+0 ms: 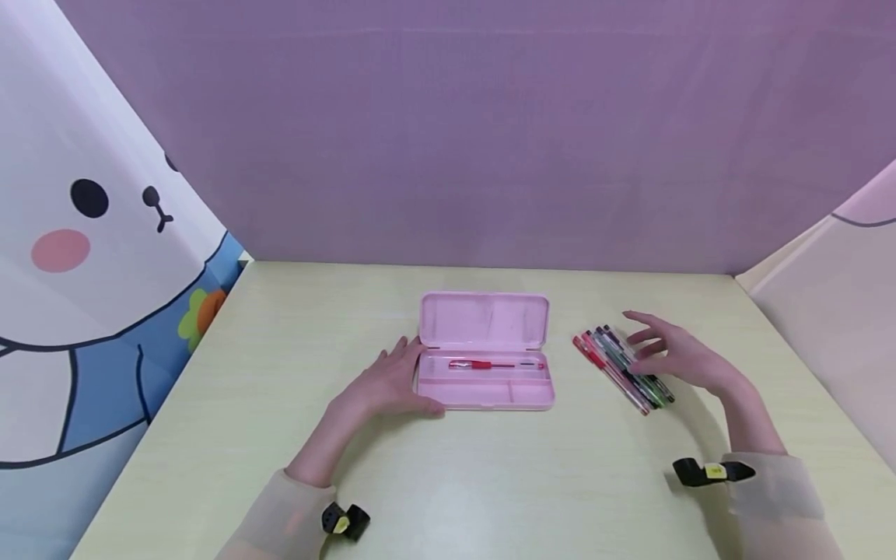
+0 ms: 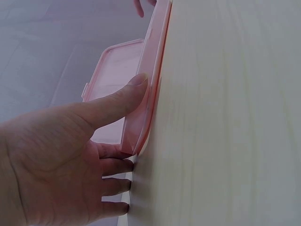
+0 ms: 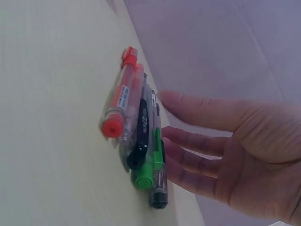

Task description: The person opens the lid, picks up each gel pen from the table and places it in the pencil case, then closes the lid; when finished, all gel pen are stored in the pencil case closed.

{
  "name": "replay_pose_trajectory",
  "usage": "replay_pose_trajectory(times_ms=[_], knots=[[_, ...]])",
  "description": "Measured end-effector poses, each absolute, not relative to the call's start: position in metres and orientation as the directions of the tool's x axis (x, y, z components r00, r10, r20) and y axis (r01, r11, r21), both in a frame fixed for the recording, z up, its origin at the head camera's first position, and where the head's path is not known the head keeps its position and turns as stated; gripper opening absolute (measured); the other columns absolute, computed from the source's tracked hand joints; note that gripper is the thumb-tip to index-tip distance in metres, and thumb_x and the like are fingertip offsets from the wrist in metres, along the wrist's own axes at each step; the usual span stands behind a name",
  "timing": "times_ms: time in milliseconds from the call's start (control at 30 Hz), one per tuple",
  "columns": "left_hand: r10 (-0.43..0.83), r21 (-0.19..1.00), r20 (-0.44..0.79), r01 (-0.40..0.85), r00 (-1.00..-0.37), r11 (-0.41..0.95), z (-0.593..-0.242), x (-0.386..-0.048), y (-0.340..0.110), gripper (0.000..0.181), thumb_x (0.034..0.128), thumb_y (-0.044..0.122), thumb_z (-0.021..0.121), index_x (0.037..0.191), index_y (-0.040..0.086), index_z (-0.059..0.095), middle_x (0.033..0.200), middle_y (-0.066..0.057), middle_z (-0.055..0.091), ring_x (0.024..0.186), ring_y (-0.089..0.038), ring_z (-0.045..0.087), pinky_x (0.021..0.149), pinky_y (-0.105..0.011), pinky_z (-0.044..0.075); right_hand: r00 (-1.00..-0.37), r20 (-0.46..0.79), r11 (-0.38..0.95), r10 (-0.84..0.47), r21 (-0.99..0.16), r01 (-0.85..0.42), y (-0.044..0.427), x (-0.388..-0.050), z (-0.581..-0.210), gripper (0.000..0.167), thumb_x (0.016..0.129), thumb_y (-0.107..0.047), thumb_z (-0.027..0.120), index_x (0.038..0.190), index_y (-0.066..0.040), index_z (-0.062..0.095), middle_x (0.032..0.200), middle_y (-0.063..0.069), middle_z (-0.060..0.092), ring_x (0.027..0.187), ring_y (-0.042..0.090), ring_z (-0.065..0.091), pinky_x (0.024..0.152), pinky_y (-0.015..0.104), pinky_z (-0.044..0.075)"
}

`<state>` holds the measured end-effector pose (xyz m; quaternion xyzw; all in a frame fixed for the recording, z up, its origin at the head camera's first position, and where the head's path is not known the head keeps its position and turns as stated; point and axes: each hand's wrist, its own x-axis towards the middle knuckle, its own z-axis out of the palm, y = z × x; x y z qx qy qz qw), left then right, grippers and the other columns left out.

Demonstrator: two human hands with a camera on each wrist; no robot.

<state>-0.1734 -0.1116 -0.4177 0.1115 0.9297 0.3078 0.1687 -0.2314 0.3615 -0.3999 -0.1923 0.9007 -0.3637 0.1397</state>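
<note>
A pink pencil case point(image 1: 486, 395) lies on the table with its lid point(image 1: 484, 320) raised and folded back. In its rear compartment rests a pen with a red grip point(image 1: 481, 365). My left hand point(image 1: 388, 383) holds the case at its left end, the thumb against the front wall point(image 2: 143, 101) and the other fingers along the left side. To the right, several pens point(image 1: 619, 369) lie side by side, red, black and green ones among them. My right hand point(image 1: 682, 354) is beside and above them, fingers loosely bent, with nothing gripped; in the right wrist view the green pen point(image 3: 145, 176) lies near the fingers.
The pale wooden table point(image 1: 490, 482) ends at a purple cloth backdrop point(image 1: 490, 155). A cartoon-printed cloth point(image 1: 105, 311) hangs on the left, and a pale cloth point(image 1: 840, 311) on the right. Narrow divided compartments point(image 1: 458, 393) line the front of the case.
</note>
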Motion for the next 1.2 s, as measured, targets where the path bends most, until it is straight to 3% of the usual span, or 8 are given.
replay_pose_trajectory(times_ms=[200,467,1000,1200], knots=[[0.310,0.612,-0.242,0.103,-0.919,0.784,-0.4182,-0.1736,-0.1117,0.115,0.0740,0.043,0.089,0.164,0.013,0.024,0.170,-0.018,0.027,0.161,-0.040,0.013,0.132,-0.060,0.014,-0.889,-0.114,0.681,-0.443,-0.688,-0.251,0.3594,-0.2331,-0.4036,0.087,0.089,-0.006,0.077,0.159,0.001,0.027,0.132,0.033,0.061,0.111,0.035,0.067,0.081,0.020,0.059],[0.310,0.607,-0.240,0.107,-0.920,0.787,-0.4182,-0.1726,-0.1121,0.115,0.0741,0.044,0.089,0.164,0.013,0.024,0.170,-0.019,0.026,0.162,-0.040,0.013,0.132,-0.060,0.014,-0.894,-0.120,0.693,-0.431,-0.678,-0.243,0.3578,-0.2343,-0.4069,0.083,0.088,-0.002,0.077,0.157,0.002,0.032,0.126,0.031,0.063,0.103,0.025,0.067,0.079,0.023,0.059],[0.310,0.602,-0.239,0.111,-0.920,0.791,-0.4188,-0.1733,-0.1107,0.115,0.0738,0.044,0.089,0.164,0.014,0.023,0.171,-0.016,0.027,0.162,-0.039,0.013,0.132,-0.059,0.014,-0.896,-0.142,0.712,-0.422,-0.663,-0.230,0.3583,-0.2351,-0.4055,0.070,0.093,0.000,0.070,0.154,0.006,0.037,0.122,0.030,0.064,0.101,0.022,0.069,0.076,0.021,0.060],[0.310,0.600,-0.240,0.110,-0.920,0.792,-0.4181,-0.1727,-0.1110,0.114,0.0742,0.042,0.089,0.164,0.014,0.024,0.170,-0.017,0.027,0.162,-0.039,0.013,0.132,-0.059,0.014,-0.909,-0.119,0.727,-0.400,-0.646,-0.235,0.3583,-0.2354,-0.4026,0.063,0.095,0.000,0.067,0.151,0.009,0.041,0.116,0.027,0.067,0.096,0.013,0.069,0.074,0.021,0.061]])
